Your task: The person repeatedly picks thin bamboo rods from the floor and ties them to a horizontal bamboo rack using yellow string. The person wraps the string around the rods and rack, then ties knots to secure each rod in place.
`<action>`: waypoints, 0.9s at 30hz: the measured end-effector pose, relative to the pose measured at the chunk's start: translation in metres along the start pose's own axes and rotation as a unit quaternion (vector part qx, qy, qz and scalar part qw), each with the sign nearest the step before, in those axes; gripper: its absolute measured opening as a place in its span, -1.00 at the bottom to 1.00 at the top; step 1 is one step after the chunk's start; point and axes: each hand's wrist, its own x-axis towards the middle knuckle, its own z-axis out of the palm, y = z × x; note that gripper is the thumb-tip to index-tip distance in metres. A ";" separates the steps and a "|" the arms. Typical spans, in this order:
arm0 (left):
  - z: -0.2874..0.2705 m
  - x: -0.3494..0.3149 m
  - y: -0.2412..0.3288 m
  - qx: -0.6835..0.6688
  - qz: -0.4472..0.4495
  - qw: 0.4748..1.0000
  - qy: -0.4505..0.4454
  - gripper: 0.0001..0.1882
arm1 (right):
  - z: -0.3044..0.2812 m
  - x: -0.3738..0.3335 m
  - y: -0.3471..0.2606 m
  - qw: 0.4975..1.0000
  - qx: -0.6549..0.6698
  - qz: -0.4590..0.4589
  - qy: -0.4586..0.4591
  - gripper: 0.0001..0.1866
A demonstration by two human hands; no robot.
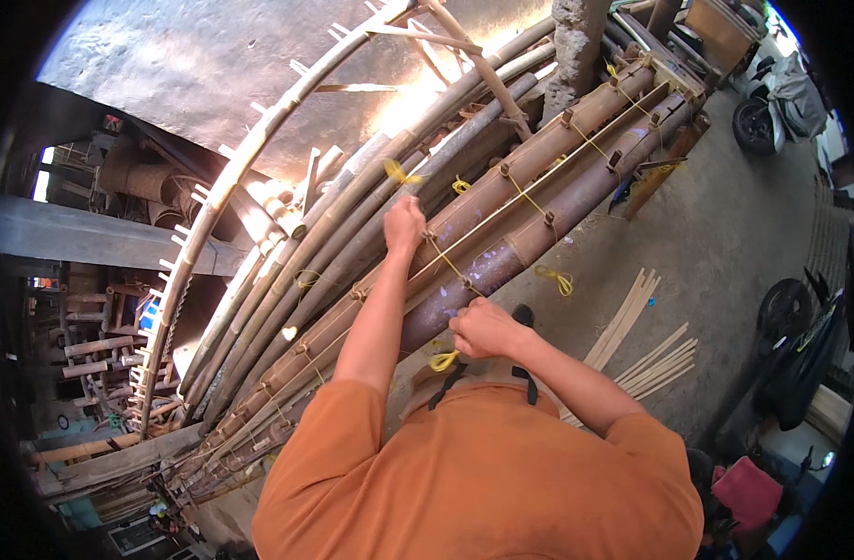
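Two thick brown bamboo poles (495, 265) run diagonally in front of me, with a thin pale strip (492, 217) lengthwise between them. Short wooden pegs (549, 218) stick out of both, and yellow string (590, 140) crosses from pole to pole. My left hand (405, 224) is closed over the far pole, apparently on string; a blurred yellow string bundle (402, 173) shows just beyond it. By the near pole my right hand (488, 329) is pinched on yellow string, and a looped bundle (443, 360) hangs under it. The string inside both fists is mostly hidden.
More bamboo poles (352, 201) lie behind, beside a curved pegged bamboo frame (249, 154) and a rough pillar (576, 51). Pale bamboo strips (656, 366) lie on the concrete floor (698, 252) at right. Motorbikes (789, 313) stand farther right.
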 end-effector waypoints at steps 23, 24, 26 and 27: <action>-0.143 -0.170 -0.095 -0.023 0.048 0.993 -0.110 -0.63 | 0.020 0.213 -0.061 0.967 -0.076 0.220 0.106 -0.43; -0.143 -0.170 -0.095 -0.020 0.043 0.993 -0.109 -0.64 | 0.021 0.211 -0.056 0.967 0.169 0.160 0.102 -0.47; -0.143 -0.172 -0.110 0.024 0.025 0.994 -0.102 -0.64 | -0.004 0.181 -0.093 0.881 0.469 0.002 0.056 -0.56; -0.142 -0.172 -0.116 0.044 0.014 0.994 -0.096 -0.64 | -0.023 0.154 -0.119 0.841 0.534 -0.080 0.020 -0.59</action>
